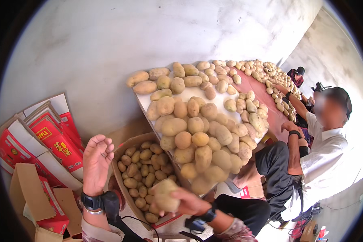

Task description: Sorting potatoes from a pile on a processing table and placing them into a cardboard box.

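My right hand (pixel 191 201) grips a large pale potato (pixel 166 195), held over the near edge of an open cardboard box (pixel 130 208). Inside that box lie many smaller potatoes (pixel 142 171). Raised to the left of the box is my left hand (pixel 96 165), which holds nothing; its fingers are loosely curled with gaps between them. Beyond the box, a heap of potatoes (pixel 196 124) covers much of a white tabletop (pixel 186 94). The heap reaches the table's near corner, just above my right hand. Both of my wrists wear dark bands.
Flattened red and white printed cartons (pixel 53 145) lean by the wall at left, with an opened carton (pixel 33 193) below them. A co-worker in a white shirt (pixel 326 157) sits at right, reaching over a reddish table cover (pixel 254 90). Another person (pixel 297 77) is farther back. A black cable (pixel 139 218) runs near my wrist.
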{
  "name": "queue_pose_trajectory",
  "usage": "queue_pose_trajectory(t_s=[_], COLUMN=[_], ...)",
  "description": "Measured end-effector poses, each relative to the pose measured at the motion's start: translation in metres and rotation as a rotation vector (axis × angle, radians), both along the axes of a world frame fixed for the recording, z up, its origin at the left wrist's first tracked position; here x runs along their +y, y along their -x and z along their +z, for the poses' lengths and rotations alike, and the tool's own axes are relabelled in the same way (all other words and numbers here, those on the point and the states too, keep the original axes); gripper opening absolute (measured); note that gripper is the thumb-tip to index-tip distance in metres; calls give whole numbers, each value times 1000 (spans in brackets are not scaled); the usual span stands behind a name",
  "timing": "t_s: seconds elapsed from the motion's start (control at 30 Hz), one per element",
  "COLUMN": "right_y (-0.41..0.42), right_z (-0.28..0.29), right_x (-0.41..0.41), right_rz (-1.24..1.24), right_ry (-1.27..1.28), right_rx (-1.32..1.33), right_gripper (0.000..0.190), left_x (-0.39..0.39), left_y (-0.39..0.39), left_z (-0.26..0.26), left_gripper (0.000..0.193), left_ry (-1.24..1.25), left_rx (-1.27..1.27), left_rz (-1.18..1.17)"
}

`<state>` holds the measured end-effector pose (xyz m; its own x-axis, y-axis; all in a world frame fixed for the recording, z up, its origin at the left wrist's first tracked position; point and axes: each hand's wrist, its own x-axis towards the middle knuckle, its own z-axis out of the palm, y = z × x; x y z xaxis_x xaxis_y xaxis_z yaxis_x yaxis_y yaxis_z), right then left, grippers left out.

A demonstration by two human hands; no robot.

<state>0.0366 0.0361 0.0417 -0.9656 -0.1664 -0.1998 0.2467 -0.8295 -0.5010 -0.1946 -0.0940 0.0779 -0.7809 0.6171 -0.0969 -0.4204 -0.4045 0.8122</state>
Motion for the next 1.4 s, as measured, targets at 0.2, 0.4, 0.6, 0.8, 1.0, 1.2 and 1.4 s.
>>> queue_pose_trajectory(t_s=[0.2,0.4,0.6,0.8,1.0,1.2,1.4], right_y=[-38,-6,18,29,27,25,-19], right_z=[116,159,127,105,94,122,158], right_x=[91,179,220,232,249,219,114], right_rz=[-560,-603,-387,-232,-130,-423,-533], right_ry=[-370,-1645,-1970,-2171,-2137,-1949,-1694], right_rx=[5,-114,-380,-506,-585,-396,-220], right_gripper=[54,49,59,63,69,51,38], left_x=[7,17,21,23,25,19,8], left_y=[0,-6,-4,-3,-5,1,4], left_z=[-3,-1,0,-3,4,4,1], left_gripper=[14,16,14,16,15,18,19], left_ry=[67,121,111,90,144,141,77], left_rx=[-1,43,51,68,34,51,50], left_rz=[70,30,11,-23,-16,8,1])
